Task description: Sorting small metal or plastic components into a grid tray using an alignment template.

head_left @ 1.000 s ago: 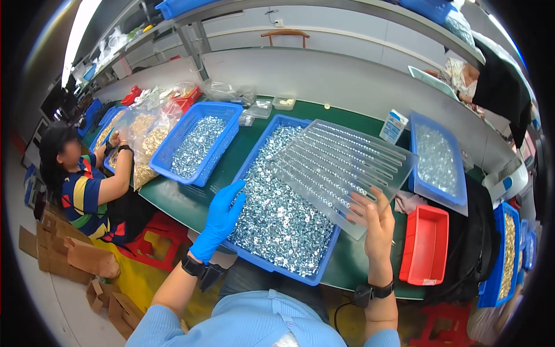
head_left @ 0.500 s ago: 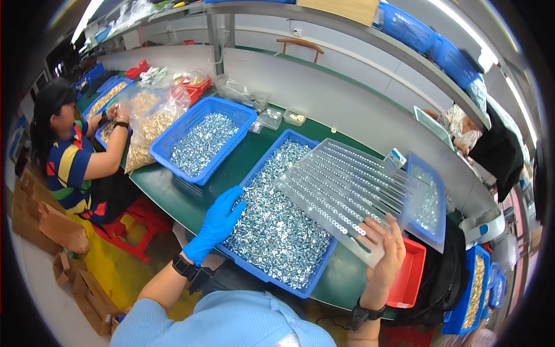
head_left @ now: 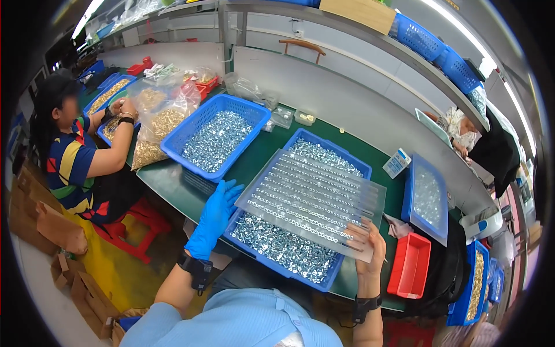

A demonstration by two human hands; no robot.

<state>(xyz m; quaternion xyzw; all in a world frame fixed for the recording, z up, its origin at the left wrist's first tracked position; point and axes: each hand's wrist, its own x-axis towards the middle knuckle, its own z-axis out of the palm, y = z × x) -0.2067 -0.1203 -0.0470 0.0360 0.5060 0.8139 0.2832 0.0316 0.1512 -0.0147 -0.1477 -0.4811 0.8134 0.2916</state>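
Note:
My bare right hand [head_left: 370, 243] grips the right edge of a clear plastic plate [head_left: 378, 202], fingers seen through it. Rows of small round silvery metal parts [head_left: 306, 224] line the plate. It lies level or nearly so over the middle of a blue plastic tub [head_left: 330, 282] filled with loose silvery metal parts [head_left: 283, 247], hiding some of them. My left hand [head_left: 213, 217], in a blue glove, is open beside the plate's left corner, its fingers stretched out. Whether its fingertips touch the plate, I cannot tell.
A blue basket [head_left: 173, 151] of similar parts stands at left, beside a clear bag of gold-coloured parts [head_left: 151, 144]. To the right are a red bin [head_left: 409, 266] and a blue tray under a clear sheet [head_left: 428, 194]. A co-worker [head_left: 75, 144] sits at far left.
My right hand has brought the plate left and lower over the tub, turning it from tilted to more level. My left hand has drawn off the loose parts, its fingers spreading.

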